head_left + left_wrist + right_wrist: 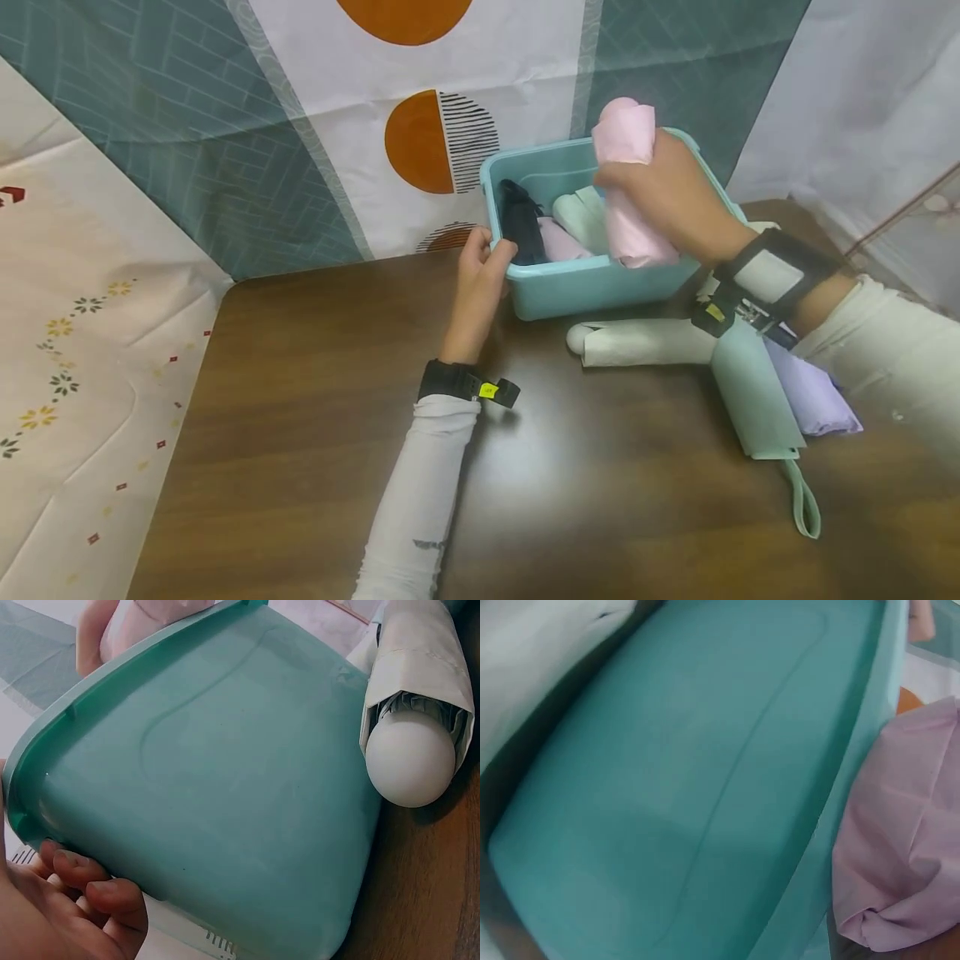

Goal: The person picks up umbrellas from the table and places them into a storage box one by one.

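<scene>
My right hand (667, 196) grips a pink folded umbrella (628, 137) around its middle, holding it tilted over the teal plastic bin (555, 292). In the right wrist view the sleeve of the pink umbrella (904, 832) overlaps the bin's rim. My left hand (480, 279) holds the bin by its near left corner, thumb over the rim; the left wrist view shows its curled fingers (112, 896) against the outside wall. Inside the bin lie a black folded umbrella (521, 225), a pink wrapped item (558, 242) and a mint one (581, 218).
On the table in front of the bin lies a cream folded umbrella (648, 342) with a round knob. A mint umbrella sleeve (757, 400) with a strap loop and a lilac pouch (813, 392) lie under my right forearm. A patterned curtain (322, 108) hangs behind.
</scene>
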### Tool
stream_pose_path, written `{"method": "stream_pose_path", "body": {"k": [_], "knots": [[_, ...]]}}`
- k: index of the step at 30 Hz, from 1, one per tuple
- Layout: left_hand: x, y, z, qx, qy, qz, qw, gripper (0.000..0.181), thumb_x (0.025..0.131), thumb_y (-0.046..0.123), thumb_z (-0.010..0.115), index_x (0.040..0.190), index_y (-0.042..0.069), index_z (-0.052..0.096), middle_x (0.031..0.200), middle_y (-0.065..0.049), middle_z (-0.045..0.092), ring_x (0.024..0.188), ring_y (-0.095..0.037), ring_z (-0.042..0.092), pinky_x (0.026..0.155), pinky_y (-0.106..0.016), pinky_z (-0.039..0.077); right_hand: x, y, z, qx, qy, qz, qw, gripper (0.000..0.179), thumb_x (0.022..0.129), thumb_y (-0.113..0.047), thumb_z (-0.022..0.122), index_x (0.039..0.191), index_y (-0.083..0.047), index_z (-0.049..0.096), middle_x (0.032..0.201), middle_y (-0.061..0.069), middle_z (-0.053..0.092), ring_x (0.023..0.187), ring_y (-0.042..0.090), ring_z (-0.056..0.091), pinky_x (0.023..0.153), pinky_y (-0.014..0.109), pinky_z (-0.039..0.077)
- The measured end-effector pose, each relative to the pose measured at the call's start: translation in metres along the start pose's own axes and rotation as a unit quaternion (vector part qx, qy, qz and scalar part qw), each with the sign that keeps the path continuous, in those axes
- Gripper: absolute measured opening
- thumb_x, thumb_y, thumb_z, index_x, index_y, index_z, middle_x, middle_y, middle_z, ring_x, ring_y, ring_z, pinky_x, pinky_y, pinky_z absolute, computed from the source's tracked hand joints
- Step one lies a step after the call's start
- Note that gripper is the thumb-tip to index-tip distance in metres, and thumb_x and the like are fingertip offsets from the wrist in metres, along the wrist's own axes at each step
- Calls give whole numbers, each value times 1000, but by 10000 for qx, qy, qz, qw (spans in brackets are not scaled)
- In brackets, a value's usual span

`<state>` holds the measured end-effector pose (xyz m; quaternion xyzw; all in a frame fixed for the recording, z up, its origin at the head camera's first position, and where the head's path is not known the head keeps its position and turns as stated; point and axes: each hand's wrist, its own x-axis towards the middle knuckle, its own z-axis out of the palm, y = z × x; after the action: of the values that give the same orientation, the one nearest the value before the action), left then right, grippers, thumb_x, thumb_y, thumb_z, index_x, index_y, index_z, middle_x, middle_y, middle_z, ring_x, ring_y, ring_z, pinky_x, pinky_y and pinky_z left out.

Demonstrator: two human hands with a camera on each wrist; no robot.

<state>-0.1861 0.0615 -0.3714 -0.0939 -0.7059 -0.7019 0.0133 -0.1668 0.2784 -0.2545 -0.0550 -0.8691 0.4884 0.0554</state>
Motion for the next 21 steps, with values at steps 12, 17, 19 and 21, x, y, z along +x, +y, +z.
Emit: {"method": "stream_pose_path", "body": {"k": [12,17,19,21], "knots": [[3,-3,-3,34,-48,-82,9999,18,90,27,51,100,13,47,75,-9,41,62,-22,40,54,-27,35,29,-7,22,-905,-510,263,9942,52,87,-43,58,119,-5,43,107,9,51,84,22,59,68,31,48],[1,-5,-3,10,-56,-122,9999,18,90,27,52,100,14,47,76,-9,41,63,-24,41,54,-28,35,36,-5,29,-637,-1191,405,9900,40,88,-38,59,107,-4,48,97,10,54,74,16,59,65,31,48],[1,-5,-3,-21,-91,-87,9999,18,90,27,52,100,14,47,77,-10,41,64,-26,41,54,-28,34,40,-6,29,-514,-1439,507,9869,39,88,-36,59,106,-4,46,96,10,54,70,14,60,65,30,49],[2,-4,-2,-63,-113,-37,9999,17,90,26,52,100,14,47,78,-10,41,66,-29,41,55,-29,35,44,-8,27,-523,-1629,629,9832,40,88,-35,59,107,-2,45,97,11,53,69,12,59,65,30,49]]}}
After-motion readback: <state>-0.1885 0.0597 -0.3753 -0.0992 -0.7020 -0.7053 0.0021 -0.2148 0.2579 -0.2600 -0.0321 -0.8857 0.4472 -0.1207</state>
